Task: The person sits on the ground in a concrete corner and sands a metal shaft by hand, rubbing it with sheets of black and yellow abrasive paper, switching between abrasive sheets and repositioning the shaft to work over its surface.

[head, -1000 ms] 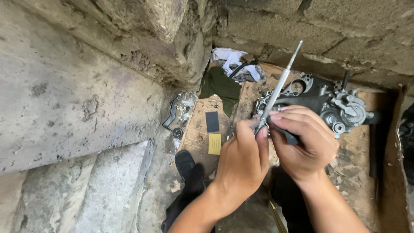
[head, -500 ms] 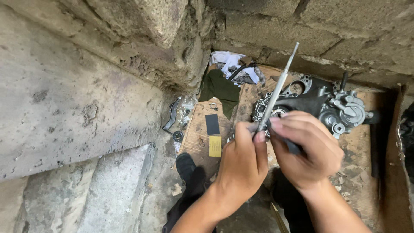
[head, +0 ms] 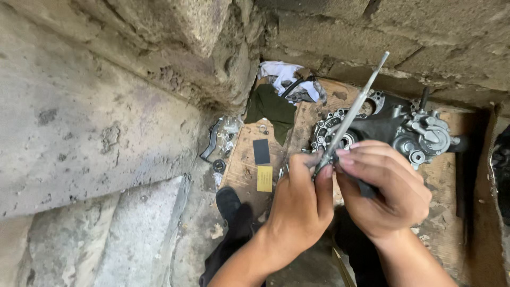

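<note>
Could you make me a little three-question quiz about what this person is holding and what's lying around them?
1. True or false: both hands grip the long metal rod.
2. What lies behind the rod: A) a grey metal engine part, B) a bicycle wheel, C) a paint bucket?
3. What colour is the small card beside the black one on the board?

Key: 1 true, left hand and right hand meet at its lower end. 2 A, the engine part. 3 yellow card.

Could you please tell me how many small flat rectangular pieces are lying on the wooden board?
2: a black piece and a yellow piece just below it, both left of the left hand. Others may be hidden.
</note>
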